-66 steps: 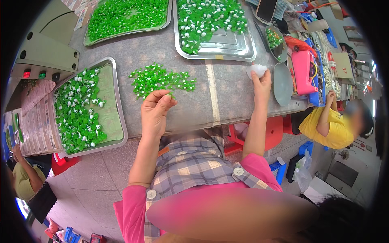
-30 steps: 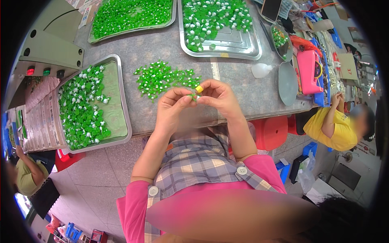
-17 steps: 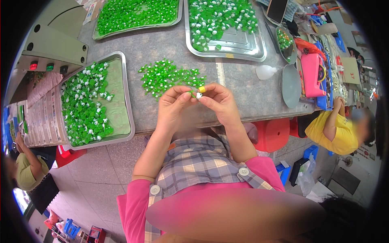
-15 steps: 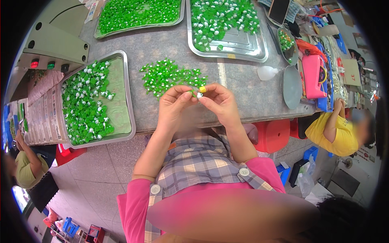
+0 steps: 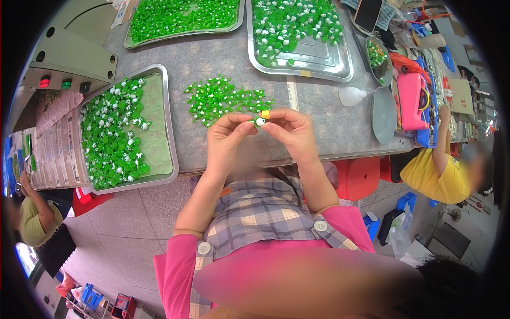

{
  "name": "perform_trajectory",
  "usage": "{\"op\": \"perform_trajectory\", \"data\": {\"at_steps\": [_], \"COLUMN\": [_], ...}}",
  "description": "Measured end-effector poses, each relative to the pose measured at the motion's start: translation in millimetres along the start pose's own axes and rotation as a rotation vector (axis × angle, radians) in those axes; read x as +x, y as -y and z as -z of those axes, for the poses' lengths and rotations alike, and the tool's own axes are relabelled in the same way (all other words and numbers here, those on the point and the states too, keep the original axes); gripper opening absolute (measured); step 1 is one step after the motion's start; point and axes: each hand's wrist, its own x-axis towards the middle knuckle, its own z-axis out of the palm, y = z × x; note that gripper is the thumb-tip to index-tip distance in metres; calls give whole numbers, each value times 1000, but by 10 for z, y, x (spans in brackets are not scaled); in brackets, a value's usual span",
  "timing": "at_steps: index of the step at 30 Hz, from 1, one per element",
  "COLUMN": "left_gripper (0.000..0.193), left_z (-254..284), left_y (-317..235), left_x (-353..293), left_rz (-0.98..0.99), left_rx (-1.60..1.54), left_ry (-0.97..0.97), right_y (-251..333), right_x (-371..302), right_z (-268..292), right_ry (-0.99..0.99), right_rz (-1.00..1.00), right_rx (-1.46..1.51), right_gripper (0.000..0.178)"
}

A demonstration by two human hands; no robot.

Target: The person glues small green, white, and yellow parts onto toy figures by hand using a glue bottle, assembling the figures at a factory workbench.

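Close together over the table's near edge, my left hand point(image 5: 226, 138) and my right hand point(image 5: 294, 135) are both closed in a pinch. Between my right fingertips is a small round white piece point(image 5: 260, 122) with dark spots, like a tiny panda head. My left fingertips grip a small green piece point(image 5: 252, 122), mostly hidden, which seems to touch the white one. A yellow band point(image 5: 265, 114) wraps my right index finger. Just beyond my hands, a loose pile of small green-and-white pieces point(image 5: 218, 98) lies on the grey tabletop point(image 5: 212, 151).
Green-and-white pieces fill part of the left metal tray point(image 5: 171, 154) and the far right tray point(image 5: 340, 74); another tray point(image 5: 183, 38) holds small green pieces. At right lie a white squeeze bottle point(image 5: 351, 96), a grey dish point(image 5: 383, 114) and a phone point(image 5: 367, 15). Co-workers sit at both sides.
The white piece has turned, showing its dark spot more plainly, and my fingertips have drawn slightly closer around it. At right, the co-worker in yellow has reached an arm forward over the table.
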Motion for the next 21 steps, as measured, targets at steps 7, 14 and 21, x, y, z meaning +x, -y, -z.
{"op": "perform_trajectory", "data": {"at_steps": [7,14,21], "left_gripper": [7,9,10], "left_z": [-21,-29,6], "left_y": [-155,-272,-203], "left_x": [-17,12,-37], "left_rz": [-232,-421,-529], "left_rx": [576,965,1101], "left_ry": [29,178,80], "right_y": [59,32,-97], "right_x": [29,42,21], "right_z": [37,128,69], "right_ry": [56,128,75], "right_rz": [-60,-172,-166], "right_rx": [18,20,-11], "right_gripper": [20,21,20]}}
